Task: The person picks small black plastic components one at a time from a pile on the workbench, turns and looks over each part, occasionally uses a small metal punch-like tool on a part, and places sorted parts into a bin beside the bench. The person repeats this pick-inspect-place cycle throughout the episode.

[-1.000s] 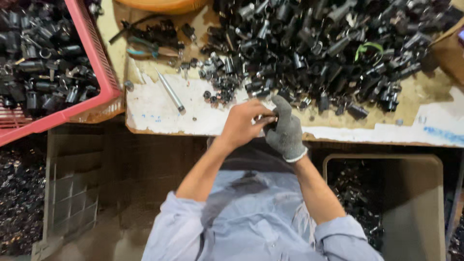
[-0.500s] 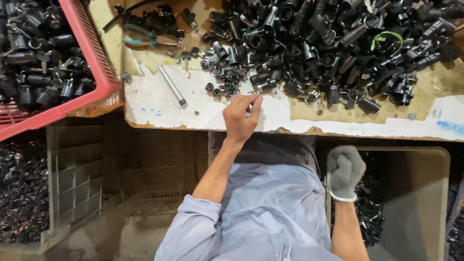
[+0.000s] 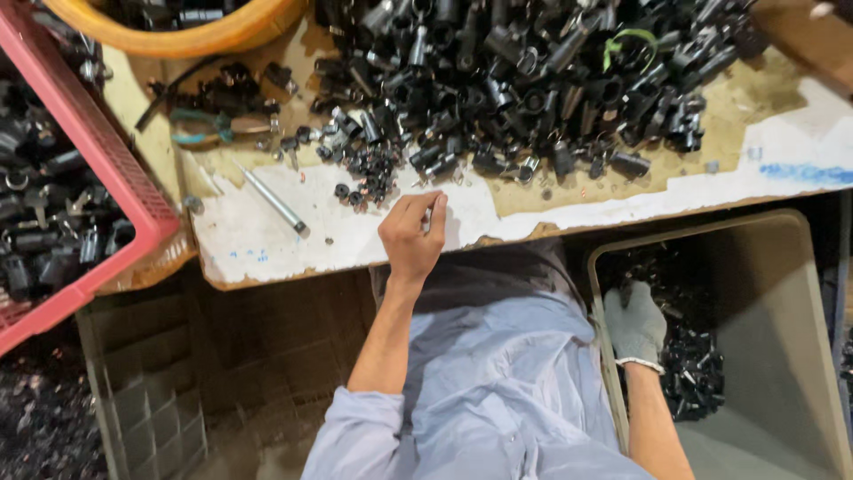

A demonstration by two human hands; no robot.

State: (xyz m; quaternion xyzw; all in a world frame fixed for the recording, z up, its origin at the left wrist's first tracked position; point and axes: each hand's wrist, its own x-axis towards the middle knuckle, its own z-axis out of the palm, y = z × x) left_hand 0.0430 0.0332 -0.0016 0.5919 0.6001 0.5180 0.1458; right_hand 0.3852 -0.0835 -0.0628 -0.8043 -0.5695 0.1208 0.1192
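The yellow basin (image 3: 191, 36) at 12 o'clock and the red crate (image 3: 107, 169) at 9 o'clock are cut off by the edges. Whether the left hand (image 3: 411, 233) pinches anything between its fingers (image 3: 435, 209) cannot be told. The gloved right hand (image 3: 634, 324) hides its own fingertips inside the grey bin (image 3: 782, 293).

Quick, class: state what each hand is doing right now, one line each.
Left hand: bare, fingers curled at the worktable edge; whether it holds anything cannot be told.
Right hand: gloved, down in the grey bin over black parts; grip cannot be told.
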